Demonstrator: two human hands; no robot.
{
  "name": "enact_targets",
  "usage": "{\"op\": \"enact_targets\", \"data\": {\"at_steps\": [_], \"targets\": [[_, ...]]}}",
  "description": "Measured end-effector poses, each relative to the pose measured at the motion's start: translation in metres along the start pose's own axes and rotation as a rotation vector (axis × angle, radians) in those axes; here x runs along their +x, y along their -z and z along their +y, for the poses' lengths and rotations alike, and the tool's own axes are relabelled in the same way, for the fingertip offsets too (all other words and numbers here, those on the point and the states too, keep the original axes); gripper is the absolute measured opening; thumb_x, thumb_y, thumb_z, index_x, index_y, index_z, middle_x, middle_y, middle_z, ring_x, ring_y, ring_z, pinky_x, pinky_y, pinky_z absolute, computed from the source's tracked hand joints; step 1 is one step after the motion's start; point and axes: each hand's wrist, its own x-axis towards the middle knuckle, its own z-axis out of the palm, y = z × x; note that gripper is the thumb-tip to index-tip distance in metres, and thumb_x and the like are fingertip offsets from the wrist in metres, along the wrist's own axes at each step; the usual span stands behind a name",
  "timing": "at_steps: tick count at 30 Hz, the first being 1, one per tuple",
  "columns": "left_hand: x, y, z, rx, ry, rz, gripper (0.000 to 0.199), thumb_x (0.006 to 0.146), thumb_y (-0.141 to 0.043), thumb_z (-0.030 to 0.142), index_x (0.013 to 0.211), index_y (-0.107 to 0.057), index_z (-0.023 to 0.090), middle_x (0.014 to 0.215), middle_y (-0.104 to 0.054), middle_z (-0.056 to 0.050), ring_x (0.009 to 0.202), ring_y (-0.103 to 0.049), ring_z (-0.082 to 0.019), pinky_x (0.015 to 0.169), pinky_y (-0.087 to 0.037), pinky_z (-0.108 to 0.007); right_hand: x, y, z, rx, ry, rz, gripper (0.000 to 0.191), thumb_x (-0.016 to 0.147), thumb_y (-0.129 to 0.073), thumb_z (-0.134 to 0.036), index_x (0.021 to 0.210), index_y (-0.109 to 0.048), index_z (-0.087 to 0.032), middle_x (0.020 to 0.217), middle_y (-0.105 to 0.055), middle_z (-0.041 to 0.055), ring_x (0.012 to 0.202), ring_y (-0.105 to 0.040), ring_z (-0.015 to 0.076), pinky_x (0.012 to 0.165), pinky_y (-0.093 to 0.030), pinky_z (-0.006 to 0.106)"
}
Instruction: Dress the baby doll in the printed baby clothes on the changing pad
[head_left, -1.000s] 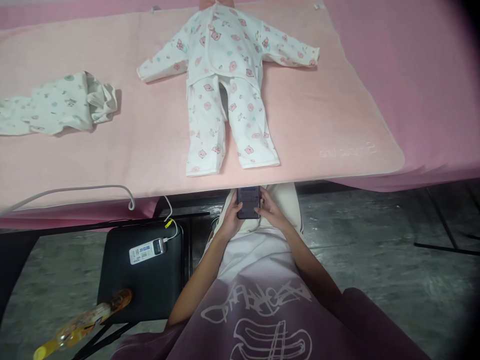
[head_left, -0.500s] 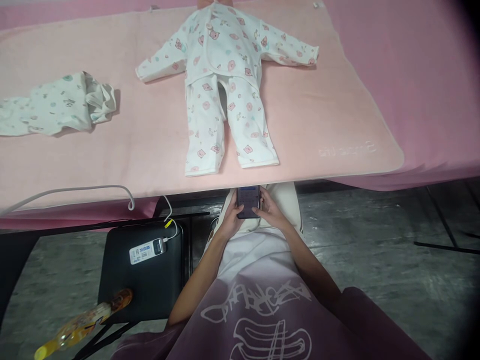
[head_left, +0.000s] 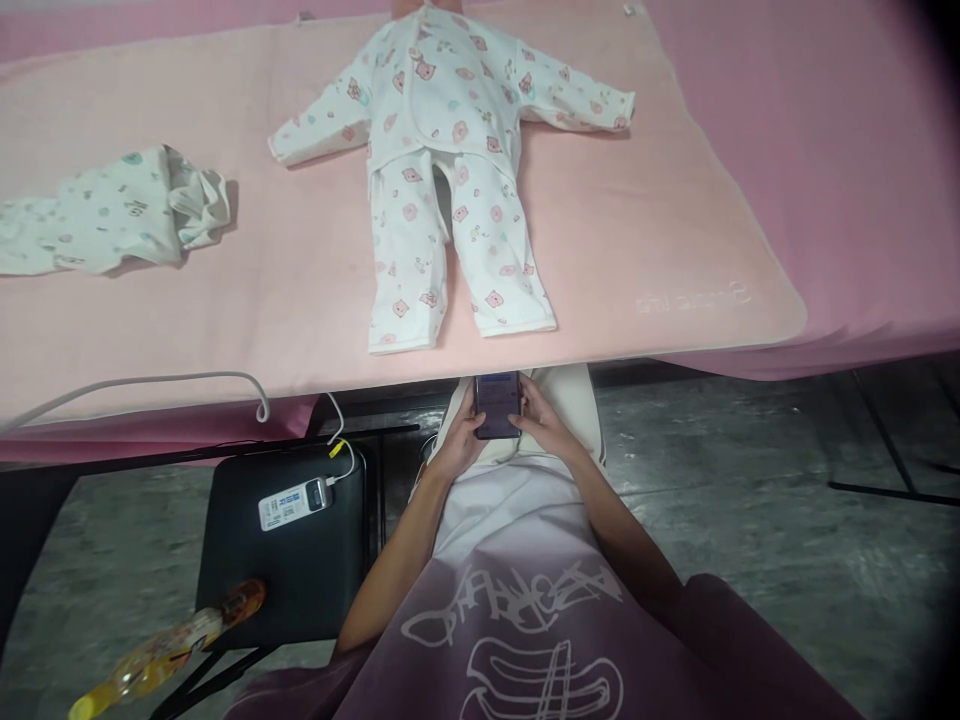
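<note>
A smartphone [head_left: 498, 408] sits low in my lap, just below the front edge of the pink mat, its screen facing up. Around its left side my left hand [head_left: 460, 438] is closed, thumb over the screen. My right hand [head_left: 543, 422] grips the other side, with its thumb also near the lower screen. The phone's top edge meets the mat's edge from this angle. Beyond it, a baby outfit [head_left: 450, 180] printed with pink bears lies spread flat, sleeves out and legs toward me. Neither hand touches the clothes.
A crumpled white printed garment [head_left: 112, 215] lies on the mat [head_left: 660, 230] at left. On a black stool [head_left: 285, 580] are a power bank [head_left: 295, 503] with a white cable [head_left: 341, 420] and a yellow-capped bottle [head_left: 169, 645]. Thin black metal legs [head_left: 892, 450] stand at right.
The view has shifted very slightly. Both thumbs have moved a little on the phone; both hands still hold it, and the clothes lie as before.
</note>
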Motion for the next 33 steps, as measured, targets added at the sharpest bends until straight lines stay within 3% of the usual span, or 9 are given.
{"op": "enact_targets", "data": {"at_steps": [5,10,14,20,27,33], "targets": [[0.0004,-0.0010,-0.0009,0.014,-0.009,0.017,0.098,0.093,-0.096,0.037,0.181,-0.053,0.037,0.179,-0.061,-0.009,0.174,-0.050,-0.035,0.145,-0.039,-0.051,0.0001,-0.0012,-0.0028,0.044,-0.021,0.036,0.090,0.098,-0.080,-0.058,0.178,-0.051,-0.032,0.173,-0.062,0.0084,0.163,-0.054,0.0339,0.142,-0.039,0.050],[-0.0003,-0.0024,0.0006,-0.012,-0.042,-0.023,0.082,0.096,-0.093,0.045,0.173,-0.065,0.035,0.182,-0.058,-0.007,0.175,-0.047,-0.036,0.144,-0.041,-0.051,0.0001,-0.0032,-0.0019,0.069,-0.038,0.087,0.077,0.100,-0.076,-0.055,0.171,-0.058,-0.033,0.171,-0.065,0.0060,0.163,-0.055,0.0326,0.144,-0.035,0.051],[-0.0009,-0.0046,0.0022,-0.018,-0.040,-0.012,0.082,0.095,-0.094,0.044,0.172,-0.066,0.035,0.182,-0.058,-0.006,0.174,-0.048,-0.035,0.144,-0.041,-0.050,0.0018,-0.0038,-0.0009,0.082,-0.031,0.098,0.072,0.101,-0.075,-0.058,0.167,-0.061,-0.033,0.169,-0.066,0.0070,0.165,-0.054,0.0327,0.144,-0.036,0.051],[-0.0008,-0.0049,0.0007,-0.025,-0.019,0.016,0.088,0.094,-0.094,0.042,0.176,-0.061,0.035,0.181,-0.059,-0.007,0.174,-0.049,-0.034,0.144,-0.040,-0.049,0.0044,-0.0045,0.0006,0.072,-0.022,0.120,0.072,0.102,-0.073,-0.069,0.163,-0.062,-0.033,0.163,-0.070,0.0089,0.161,-0.058,0.0331,0.143,-0.038,0.051],[0.0001,-0.0055,0.0006,-0.010,-0.018,0.032,0.089,0.093,-0.095,0.042,0.175,-0.061,0.035,0.184,-0.055,-0.005,0.176,-0.045,-0.035,0.146,-0.038,-0.049,0.0060,-0.0096,0.0024,-0.010,-0.013,0.161,0.075,0.102,-0.075,-0.072,0.163,-0.057,-0.031,0.157,-0.072,0.0109,0.145,-0.065,0.0305,0.130,-0.051,0.047],[0.0004,-0.0066,0.0011,-0.034,-0.013,0.062,0.088,0.097,-0.086,0.047,0.179,-0.056,0.035,0.183,-0.056,-0.005,0.177,-0.044,-0.035,0.146,-0.038,-0.052,0.0010,-0.0029,-0.0001,0.002,-0.026,0.072,0.082,0.102,-0.078,-0.066,0.172,-0.054,-0.032,0.167,-0.066,0.0088,0.152,-0.061,0.0310,0.138,-0.044,0.048]]}}
